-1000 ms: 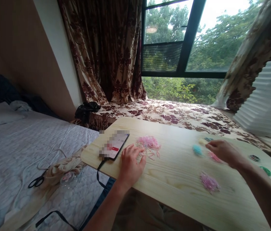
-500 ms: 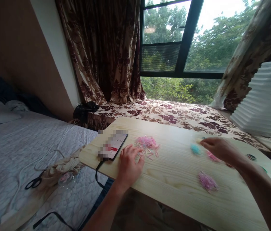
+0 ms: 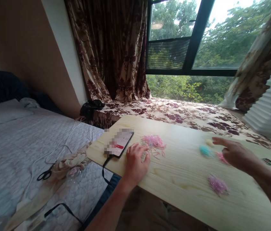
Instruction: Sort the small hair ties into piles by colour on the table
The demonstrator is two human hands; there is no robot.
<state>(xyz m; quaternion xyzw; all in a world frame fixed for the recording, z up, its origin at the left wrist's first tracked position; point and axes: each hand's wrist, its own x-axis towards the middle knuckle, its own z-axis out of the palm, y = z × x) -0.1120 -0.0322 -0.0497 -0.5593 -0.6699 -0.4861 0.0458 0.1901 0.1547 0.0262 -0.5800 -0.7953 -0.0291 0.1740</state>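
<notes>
My left hand [image 3: 137, 162] lies low on the table's near edge, fingers loosely spread and empty. Just past its fingertips is a loose pile of pink, clear and bluish small bead-like pieces [image 3: 153, 141]. A phone [image 3: 121, 144] with a lit screen and a black strap is left of that hand. On the right side, my right hand [image 3: 237, 154] hovers with the index finger stretched out and the thumb apart from it. Its fingertip is beside a small cream pile [image 3: 209, 143]. Nearby sit a turquoise pile [image 3: 205, 150] and a pink pile [image 3: 222, 158], partly covered by the hand.
A purple-pink pile [image 3: 218, 184] is nearer on the wooden table [image 3: 178, 166]. Dark rings [image 3: 268, 161] lie beyond my right wrist. At left, the bed [image 3: 60, 134] holds scissors [image 3: 44, 175], bunched cloth and white cables. A floral-covered window seat [image 3: 173, 110] runs behind the table.
The view has turned slightly left, so everything appears farther right. My right hand has drawn back a little from the cream pile, which now shows. My left hand stays in place.
</notes>
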